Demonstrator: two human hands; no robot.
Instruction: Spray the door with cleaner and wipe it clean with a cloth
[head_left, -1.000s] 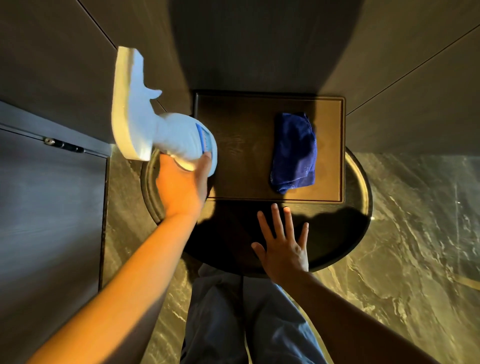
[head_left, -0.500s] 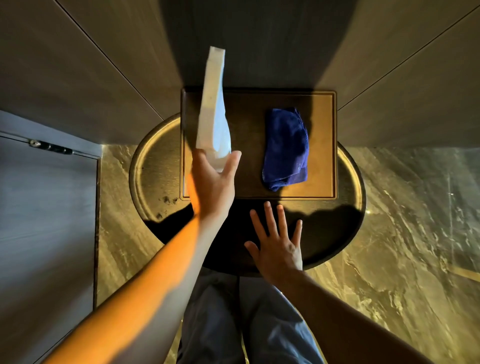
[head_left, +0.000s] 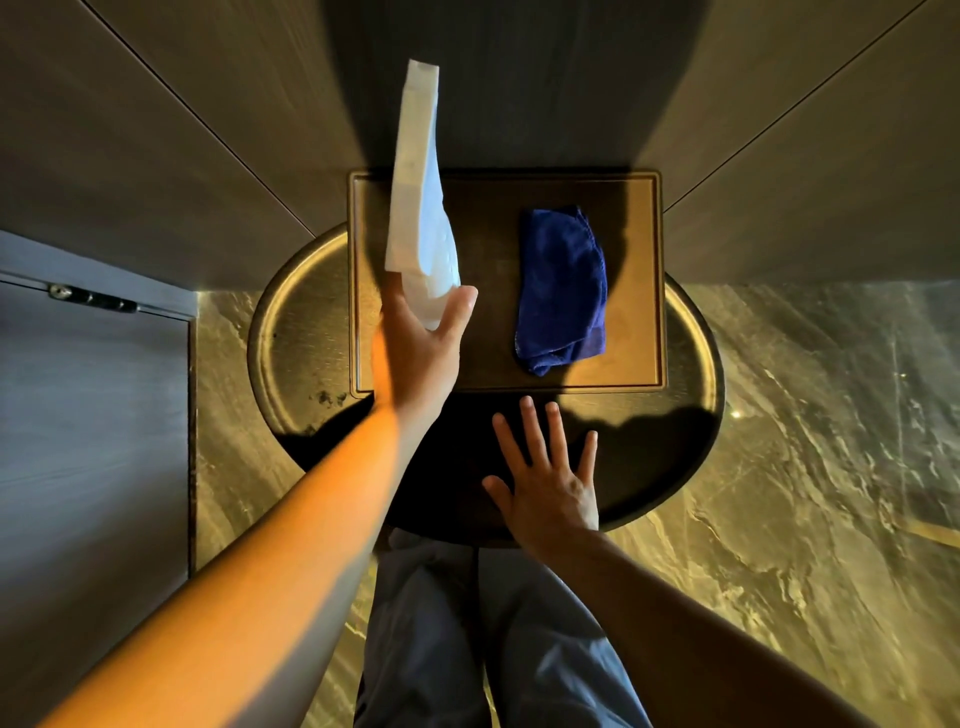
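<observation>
Head view: the left hand (head_left: 415, 348) grips the white spray bottle (head_left: 421, 197), which a second ago leaned far to its left and now stands upright over the tray (head_left: 644, 291); I judge it is being put down. Just right of it, the blue cloth (head_left: 563, 291) lies on the tray. Nearer, the right hand (head_left: 550, 488) rests open, flat on the round table (head_left: 291, 322).

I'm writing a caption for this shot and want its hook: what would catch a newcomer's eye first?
First, the white spray bottle, held up in the left hand over the left side of the square tray. Next, the deep blue cloth, crumpled on the tray's right half, vivid against the brown. Then the right hand, fingers spread flat on the round dark table just below the tray.
</observation>
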